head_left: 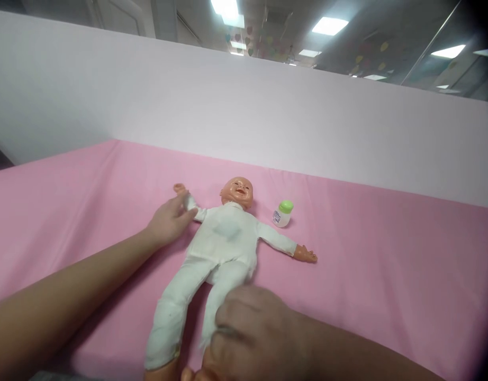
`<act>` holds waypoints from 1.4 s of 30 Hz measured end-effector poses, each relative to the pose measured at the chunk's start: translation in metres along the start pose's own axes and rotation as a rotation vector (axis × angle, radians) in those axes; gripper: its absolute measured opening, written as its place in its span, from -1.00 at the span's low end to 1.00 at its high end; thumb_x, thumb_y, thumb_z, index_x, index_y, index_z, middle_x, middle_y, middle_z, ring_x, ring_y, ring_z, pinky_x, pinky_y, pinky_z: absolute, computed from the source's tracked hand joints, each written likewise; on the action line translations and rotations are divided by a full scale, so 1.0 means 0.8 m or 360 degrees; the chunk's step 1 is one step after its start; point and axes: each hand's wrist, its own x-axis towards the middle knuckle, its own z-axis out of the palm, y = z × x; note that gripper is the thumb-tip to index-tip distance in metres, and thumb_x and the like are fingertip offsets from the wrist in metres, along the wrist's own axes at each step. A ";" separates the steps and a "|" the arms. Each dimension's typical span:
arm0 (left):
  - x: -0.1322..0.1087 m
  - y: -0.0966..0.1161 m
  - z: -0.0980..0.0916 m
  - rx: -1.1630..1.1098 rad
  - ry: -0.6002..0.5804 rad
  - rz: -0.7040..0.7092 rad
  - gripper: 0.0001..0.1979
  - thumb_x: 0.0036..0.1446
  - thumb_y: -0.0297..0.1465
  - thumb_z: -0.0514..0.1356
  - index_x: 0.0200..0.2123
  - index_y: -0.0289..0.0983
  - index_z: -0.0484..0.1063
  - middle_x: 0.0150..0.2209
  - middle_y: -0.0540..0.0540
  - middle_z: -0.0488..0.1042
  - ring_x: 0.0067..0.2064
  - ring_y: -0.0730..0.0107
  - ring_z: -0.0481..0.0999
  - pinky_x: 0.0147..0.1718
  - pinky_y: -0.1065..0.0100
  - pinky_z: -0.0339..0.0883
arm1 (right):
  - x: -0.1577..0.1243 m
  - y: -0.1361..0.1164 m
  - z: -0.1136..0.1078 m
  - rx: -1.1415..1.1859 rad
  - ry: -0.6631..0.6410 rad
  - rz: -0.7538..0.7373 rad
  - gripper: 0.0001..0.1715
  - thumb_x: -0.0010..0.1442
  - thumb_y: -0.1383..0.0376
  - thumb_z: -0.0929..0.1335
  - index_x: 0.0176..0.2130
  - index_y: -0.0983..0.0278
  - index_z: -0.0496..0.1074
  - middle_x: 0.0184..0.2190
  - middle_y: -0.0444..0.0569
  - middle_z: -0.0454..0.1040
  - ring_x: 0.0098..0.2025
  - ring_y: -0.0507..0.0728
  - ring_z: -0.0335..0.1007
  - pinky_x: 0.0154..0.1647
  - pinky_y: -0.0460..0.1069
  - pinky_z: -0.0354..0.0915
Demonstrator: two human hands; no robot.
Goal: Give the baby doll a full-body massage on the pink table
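Observation:
A baby doll [224, 233] with a white cloth body lies on its back on a pink sheet, arms spread and head toward the back wall. My left hand [170, 219] is closed round the doll's arm at the left, near its wrist, with the thumb in front. Over the doll's lower leg at the right is my right hand [255, 333], its fingers curled in and slightly blurred. What lies inside those fingers is hidden. Beside the doll's head stands a small clear bottle [281, 218] with a green cap, apart from both hands.
The pink sheet [379, 254] covers the surface under the doll, with soft folds at the left. A white panel [244, 111] rises behind it and along the left side. Beyond the panel are ceiling lights [330, 25] and glass with coloured heart shapes.

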 end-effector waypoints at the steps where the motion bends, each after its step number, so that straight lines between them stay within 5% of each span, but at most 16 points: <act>1: 0.001 -0.001 0.000 -0.0005 -0.0033 -0.0149 -0.22 0.34 0.10 0.03 0.45 -0.21 0.18 0.17 -0.29 0.52 0.22 -0.23 0.48 0.21 -0.18 0.30 | -0.001 -0.003 0.005 0.0006 -0.0120 -0.0089 -0.76 0.36 0.11 0.36 -0.30 0.19 0.41 -0.36 -0.09 0.38 -0.36 0.09 0.31 -0.30 0.02 0.39; 5: 0.000 -0.002 0.005 -0.0086 -0.0049 -0.0305 -0.20 0.33 0.12 0.05 0.48 -0.18 0.12 0.12 -0.24 0.55 0.21 -0.23 0.50 0.20 -0.20 0.31 | -0.004 -0.009 0.018 -0.0009 -0.0332 -0.0185 -0.72 0.38 0.08 0.38 -0.28 0.21 0.47 -0.40 -0.10 0.39 -0.39 0.08 0.27 -0.33 0.00 0.39; 9: -0.007 0.001 0.009 -0.0407 0.0046 0.0124 -0.26 0.34 0.01 0.13 0.49 -0.07 0.09 0.43 -0.17 0.25 0.42 -0.07 0.26 0.31 -0.07 0.27 | 0.000 -0.009 0.001 0.0071 0.0044 -0.0032 -0.75 0.39 0.18 0.36 -0.32 0.21 0.48 -0.42 -0.13 0.42 -0.42 0.05 0.31 -0.35 -0.01 0.43; 13: -0.018 0.016 0.004 -0.0405 -0.0062 0.0749 -0.29 0.34 -0.11 0.20 0.48 -0.05 0.12 0.54 -0.15 -0.03 0.54 -0.06 -0.02 0.44 -0.10 0.02 | 0.000 0.000 -0.031 -0.0124 0.0499 0.0165 -0.88 0.30 0.32 0.41 -0.13 0.20 0.54 -0.10 -0.03 0.61 -0.06 0.14 0.53 -0.09 0.05 0.57; 17: -0.030 0.035 0.003 -0.0170 -0.0286 0.1160 -0.29 0.32 -0.13 0.22 0.48 -0.05 0.18 0.55 -0.17 -0.03 0.54 -0.16 -0.07 0.47 -0.17 -0.09 | -0.009 0.032 -0.038 -0.0320 0.0481 0.0317 -0.62 0.24 0.38 0.43 0.06 0.18 0.49 0.15 0.09 0.55 0.21 0.30 0.44 0.14 0.26 0.53; 21: -0.035 0.042 0.006 -0.0025 -0.0376 0.1244 -0.38 0.31 -0.12 0.23 0.41 -0.03 0.31 0.54 -0.15 0.01 0.52 -0.17 0.00 0.46 -0.17 -0.05 | -0.015 0.069 -0.019 -0.0266 0.0297 0.0634 -0.46 0.26 0.48 0.36 0.20 0.20 0.40 0.22 0.15 0.48 0.27 0.33 0.39 0.25 0.35 0.44; 30: -0.031 0.035 0.009 -0.0151 -0.0286 0.1009 -0.33 0.35 -0.13 0.21 0.45 -0.06 0.19 0.51 -0.21 0.01 0.52 -0.12 -0.01 0.45 -0.11 0.04 | -0.014 0.068 -0.020 -0.0210 0.0371 0.0517 -0.42 0.15 0.50 0.37 0.16 0.25 0.40 0.18 0.18 0.47 0.21 0.35 0.40 0.20 0.35 0.44; 37: -0.007 0.002 0.014 -0.0501 0.0119 0.0148 -0.30 0.30 -0.07 0.20 0.42 -0.12 0.18 0.39 -0.24 0.23 0.36 -0.07 0.32 0.29 -0.12 0.30 | 0.006 0.025 -0.038 0.0020 0.0389 0.0276 -0.62 0.09 0.35 0.35 -0.05 0.28 0.45 -0.10 0.07 0.57 -0.13 0.21 0.48 -0.05 0.17 0.48; 42: 0.010 -0.015 0.017 -0.0823 0.0237 -0.0384 -0.40 0.26 -0.06 0.23 0.31 -0.09 0.33 0.24 -0.17 0.44 0.25 -0.04 0.44 0.27 -0.11 0.29 | 0.001 0.011 -0.007 0.0383 -0.0022 -0.0009 -0.73 0.18 0.22 0.35 -0.14 0.30 0.43 -0.23 -0.03 0.56 -0.23 0.09 0.45 -0.14 0.03 0.42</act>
